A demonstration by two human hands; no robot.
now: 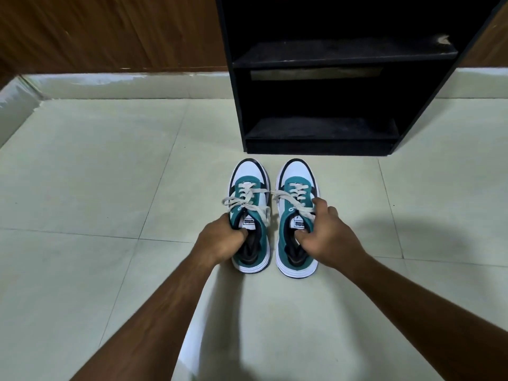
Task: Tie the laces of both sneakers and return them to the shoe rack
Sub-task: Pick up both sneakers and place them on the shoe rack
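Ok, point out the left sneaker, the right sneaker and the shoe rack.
left sneaker (251, 171): head view, white toe cap.
right sneaker (298, 171): head view, white toe cap.
shoe rack (321, 130): head view, bottom shelf.

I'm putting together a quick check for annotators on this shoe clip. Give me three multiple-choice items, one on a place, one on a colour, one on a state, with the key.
1. Where do the sneakers stand?
A. on the rack's lower shelf
B. on the tiled floor in front of the shoe rack
C. on a chair

2. What colour is the shoe rack?
A. black
B. white
C. red

3. What is the left hand doing?
A. lying flat on the floor
B. pulling a lace straight up
C. gripping the left sneaker at its opening

Key: B, the left sneaker and right sneaker sit on the tiled floor before the shoe rack; A, its panels are black; C, the left hand curls over the collar.
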